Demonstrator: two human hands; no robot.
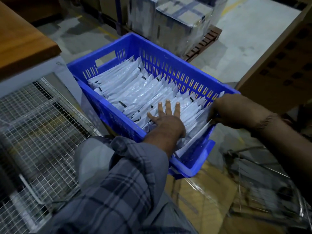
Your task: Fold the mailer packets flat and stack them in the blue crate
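Observation:
A blue slatted crate [168, 65] stands in front of me, filled with a row of several folded white mailer packets [135, 92] standing on edge. My left hand [166, 115] lies inside the crate with straight, spread fingers pressing on the nearest packets. My right hand [226, 107] is at the crate's right rim, curled round the near packets there; its fingers are hidden behind the hand, so the exact grip is unclear.
A wooden-topped table [22, 48] with a wire mesh panel [33, 132] stands on the left. Wrapped boxes on a pallet [177, 19] sit behind the crate. A large cardboard box [278, 65] is on the right, with a wire basket [263, 191] and cardboard below.

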